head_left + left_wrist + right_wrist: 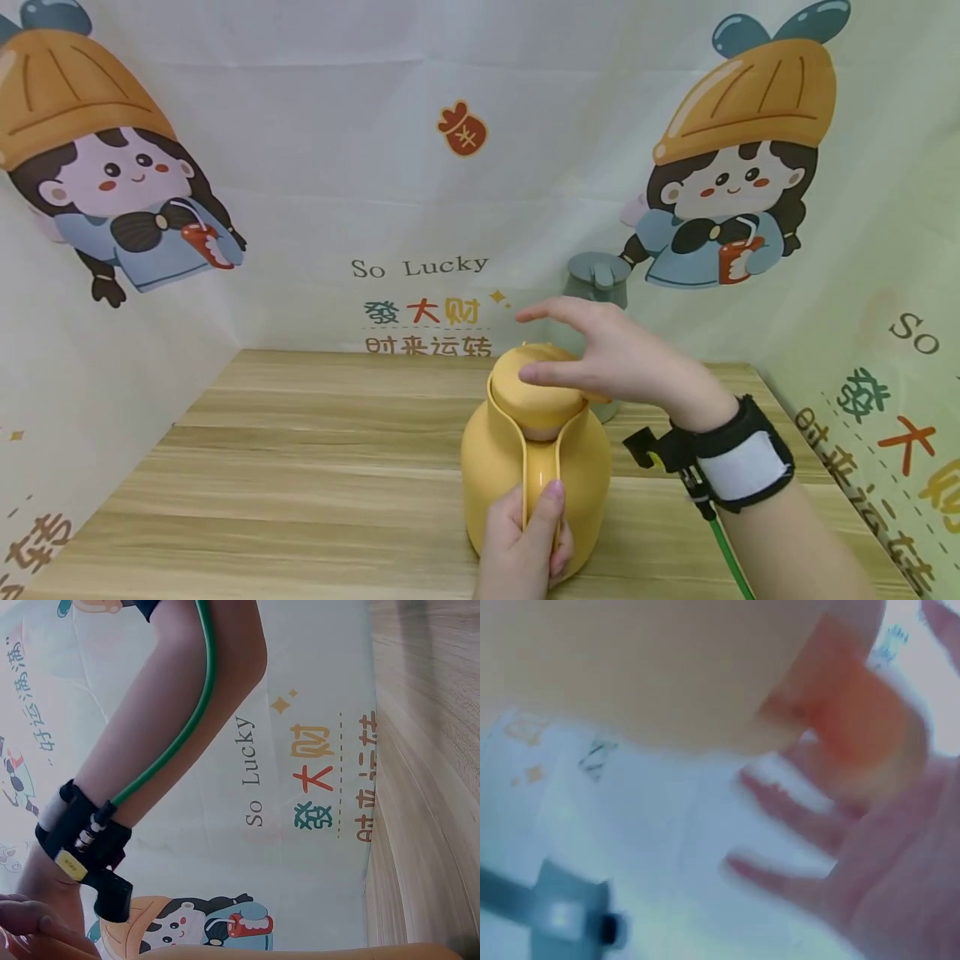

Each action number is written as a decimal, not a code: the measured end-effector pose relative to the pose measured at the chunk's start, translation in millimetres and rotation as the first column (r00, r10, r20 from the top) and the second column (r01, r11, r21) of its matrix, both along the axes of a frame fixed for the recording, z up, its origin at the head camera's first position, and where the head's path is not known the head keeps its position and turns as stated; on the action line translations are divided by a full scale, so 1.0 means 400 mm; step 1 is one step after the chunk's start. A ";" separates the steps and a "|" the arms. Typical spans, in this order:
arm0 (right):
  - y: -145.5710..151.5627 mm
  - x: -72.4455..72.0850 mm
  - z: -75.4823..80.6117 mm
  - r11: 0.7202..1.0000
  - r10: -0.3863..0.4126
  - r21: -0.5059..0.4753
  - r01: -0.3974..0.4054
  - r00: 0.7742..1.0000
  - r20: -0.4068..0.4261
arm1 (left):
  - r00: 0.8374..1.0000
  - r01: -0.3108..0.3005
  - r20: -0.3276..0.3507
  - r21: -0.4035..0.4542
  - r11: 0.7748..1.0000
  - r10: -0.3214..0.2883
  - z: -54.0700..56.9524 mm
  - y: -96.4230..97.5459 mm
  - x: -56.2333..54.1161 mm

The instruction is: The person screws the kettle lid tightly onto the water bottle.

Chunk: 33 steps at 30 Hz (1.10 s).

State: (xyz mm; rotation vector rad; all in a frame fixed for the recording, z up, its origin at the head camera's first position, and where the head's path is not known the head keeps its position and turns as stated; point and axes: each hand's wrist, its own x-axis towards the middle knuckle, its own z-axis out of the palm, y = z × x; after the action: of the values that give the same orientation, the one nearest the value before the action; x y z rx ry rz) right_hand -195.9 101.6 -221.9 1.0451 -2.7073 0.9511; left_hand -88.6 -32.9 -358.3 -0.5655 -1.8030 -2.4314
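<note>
A yellow thermos jug (480,450) stands at the right of the wooden table, its handle toward the camera. My left hand (517,542) grips that handle, thumb lying along its top. At the jug's round lid (528,375), my right hand (607,358) reaches in from the right with fingers spread, the thumb overlapping the lid in the head view. The right wrist view is blurred: the hand's fingers (802,817) spread below the jug's pale yellow body (645,667). The left wrist view has mostly the right forearm (165,720).
Behind the yellow jug, a grey-green jug (596,279) is partly hidden by the right hand. The wooden table (300,483) extends to the left. A printed cloth (322,150) hangs close along the table's back and both sides. A green cable (731,554) trails from the right wrist strap.
</note>
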 end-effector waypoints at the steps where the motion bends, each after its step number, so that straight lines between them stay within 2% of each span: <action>1: 0.009 -0.009 0.000 0.999 0.038 -0.023 -0.038 0.999 -0.003 | 1.000 -0.001 0.005 -0.001 1.000 0.001 0.001 0.000 0.000; 4: 0.027 -0.037 -0.012 0.989 0.124 -0.089 -0.121 0.992 0.024 | 1.000 -0.002 0.013 -0.001 1.000 0.002 0.001 -0.001 0.000; 7: 0.033 -0.063 -0.034 0.967 0.216 -0.153 -0.202 0.972 0.088 | 1.000 -0.005 0.007 0.000 1.000 0.005 0.000 -0.002 0.000; 13: 0.022 -0.104 -0.078 0.891 0.409 -0.280 -0.358 0.901 0.147 | 1.000 0.001 -0.008 0.009 1.000 -0.001 -0.003 -0.001 -0.001; 16: 0.015 -0.113 -0.087 0.853 0.475 -0.324 -0.409 0.866 0.155 | 1.000 0.006 -0.001 0.010 1.000 -0.006 -0.002 -0.001 0.000; 18: 0.012 -0.116 -0.091 0.838 0.502 -0.332 -0.433 0.850 0.159 | 1.000 0.008 0.002 0.010 1.000 -0.008 -0.002 -0.002 0.000; 22: 0.013 -0.118 -0.096 0.839 0.511 -0.305 -0.451 0.845 0.155 | 1.000 0.008 0.010 0.006 1.000 -0.008 -0.001 -0.002 0.000; 25: 0.013 -0.115 -0.097 0.851 0.495 -0.287 -0.440 0.855 0.155 | 1.000 0.007 0.008 0.002 1.000 -0.007 -0.001 -0.002 0.000; 33: 0.011 -0.103 -0.105 0.858 0.472 -0.319 -0.403 0.863 0.180 | 1.000 0.010 -0.002 0.002 1.000 -0.010 -0.001 -0.003 0.000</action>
State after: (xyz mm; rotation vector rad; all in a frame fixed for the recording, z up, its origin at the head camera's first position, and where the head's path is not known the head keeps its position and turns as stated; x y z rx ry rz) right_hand -237.0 106.1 -264.0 1.6205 -2.4463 1.5781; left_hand -88.6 -34.0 -358.7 -0.5783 -1.8013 -2.4379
